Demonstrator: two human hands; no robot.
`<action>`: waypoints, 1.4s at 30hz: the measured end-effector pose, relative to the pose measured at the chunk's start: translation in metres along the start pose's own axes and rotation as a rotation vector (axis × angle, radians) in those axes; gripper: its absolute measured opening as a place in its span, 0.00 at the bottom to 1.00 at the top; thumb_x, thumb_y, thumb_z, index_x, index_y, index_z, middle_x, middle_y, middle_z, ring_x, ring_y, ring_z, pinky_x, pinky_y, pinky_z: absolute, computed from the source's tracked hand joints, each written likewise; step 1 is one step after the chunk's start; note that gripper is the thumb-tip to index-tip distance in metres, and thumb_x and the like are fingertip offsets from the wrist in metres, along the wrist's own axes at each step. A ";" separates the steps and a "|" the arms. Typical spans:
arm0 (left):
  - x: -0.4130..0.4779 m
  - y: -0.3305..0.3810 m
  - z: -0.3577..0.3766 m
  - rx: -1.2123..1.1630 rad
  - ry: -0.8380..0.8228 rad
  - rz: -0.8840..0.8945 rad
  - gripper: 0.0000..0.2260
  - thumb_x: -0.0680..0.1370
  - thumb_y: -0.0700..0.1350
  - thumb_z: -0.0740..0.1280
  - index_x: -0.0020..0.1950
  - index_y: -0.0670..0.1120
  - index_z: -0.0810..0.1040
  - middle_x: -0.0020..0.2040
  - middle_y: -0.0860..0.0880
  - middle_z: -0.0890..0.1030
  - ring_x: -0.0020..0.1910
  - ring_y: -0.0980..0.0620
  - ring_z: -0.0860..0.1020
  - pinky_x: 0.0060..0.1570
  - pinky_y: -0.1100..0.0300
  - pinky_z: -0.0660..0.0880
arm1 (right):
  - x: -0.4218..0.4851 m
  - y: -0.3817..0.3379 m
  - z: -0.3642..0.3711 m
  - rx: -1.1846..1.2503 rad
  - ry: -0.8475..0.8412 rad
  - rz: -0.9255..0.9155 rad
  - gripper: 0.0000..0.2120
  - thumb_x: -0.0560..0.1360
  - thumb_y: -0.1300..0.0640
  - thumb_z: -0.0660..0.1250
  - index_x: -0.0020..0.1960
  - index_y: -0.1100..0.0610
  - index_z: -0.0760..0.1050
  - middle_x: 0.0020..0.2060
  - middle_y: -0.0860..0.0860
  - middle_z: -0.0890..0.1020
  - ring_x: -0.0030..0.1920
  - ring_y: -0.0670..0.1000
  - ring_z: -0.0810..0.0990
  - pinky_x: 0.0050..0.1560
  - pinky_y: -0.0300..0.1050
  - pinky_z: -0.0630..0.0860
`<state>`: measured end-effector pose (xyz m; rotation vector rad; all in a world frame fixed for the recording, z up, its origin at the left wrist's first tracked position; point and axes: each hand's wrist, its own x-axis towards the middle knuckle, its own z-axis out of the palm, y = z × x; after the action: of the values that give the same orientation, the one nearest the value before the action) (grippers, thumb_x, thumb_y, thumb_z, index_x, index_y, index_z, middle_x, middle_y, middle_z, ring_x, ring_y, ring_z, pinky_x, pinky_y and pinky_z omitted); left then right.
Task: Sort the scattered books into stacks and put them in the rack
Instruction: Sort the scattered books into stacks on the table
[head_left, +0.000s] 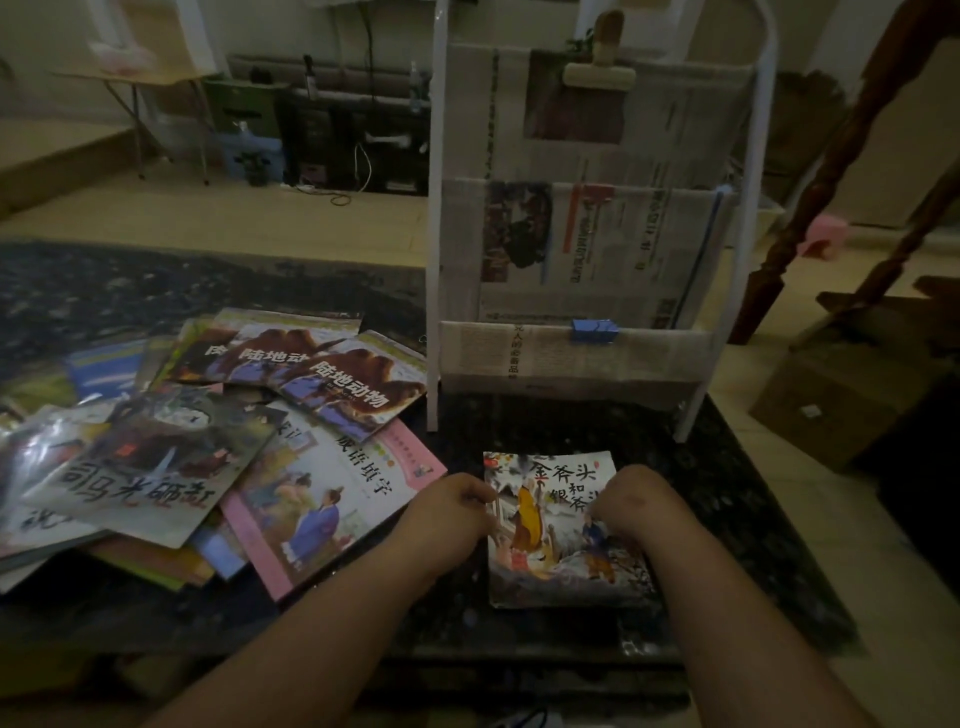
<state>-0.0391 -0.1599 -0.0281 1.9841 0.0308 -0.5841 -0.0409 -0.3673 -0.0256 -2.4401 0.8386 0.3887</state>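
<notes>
Dark speckled tabletop (727, 493) is carrying everything. Illustrated book (550, 540) is lying flat right under the fingers of both hands. Left hand (447, 512) is curling its fingers onto the book's left edge, pinching it. Right hand (641, 501) is sitting knuckles-up over the cover's right half, fingers tucked under; can't tell if gripping or just pressing. Scattered book pile (208, 441) is sprawling left of the left fingers, apart. Newspaper-wrapped rack (587, 353) is standing upright just beyond the fingertips.

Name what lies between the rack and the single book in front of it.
Nothing: the head view shows only a bare strip of dark table separating the rack from the book.
</notes>
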 end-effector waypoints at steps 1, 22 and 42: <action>0.004 -0.003 0.001 0.006 0.005 0.004 0.11 0.76 0.40 0.69 0.56 0.52 0.78 0.50 0.53 0.81 0.47 0.59 0.78 0.45 0.65 0.74 | 0.002 0.001 0.001 -0.002 -0.001 0.005 0.13 0.72 0.57 0.69 0.55 0.61 0.79 0.53 0.58 0.81 0.55 0.59 0.80 0.49 0.47 0.75; 0.003 -0.007 0.006 0.221 -0.031 0.062 0.17 0.76 0.39 0.66 0.65 0.46 0.79 0.61 0.49 0.80 0.55 0.54 0.77 0.62 0.54 0.74 | 0.002 -0.002 0.007 -0.197 -0.059 -0.013 0.17 0.75 0.53 0.66 0.60 0.60 0.77 0.56 0.57 0.79 0.51 0.55 0.77 0.45 0.42 0.71; -0.003 -0.013 -0.107 0.330 0.339 0.093 0.18 0.77 0.48 0.68 0.67 0.52 0.75 0.57 0.49 0.80 0.52 0.51 0.77 0.52 0.58 0.74 | -0.043 -0.094 0.037 0.139 -0.035 -0.486 0.22 0.76 0.47 0.68 0.67 0.54 0.74 0.62 0.50 0.78 0.61 0.50 0.76 0.54 0.39 0.68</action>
<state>-0.0040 -0.0619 0.0006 2.3732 0.0531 -0.1947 -0.0179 -0.2624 -0.0019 -2.3950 0.2293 0.1811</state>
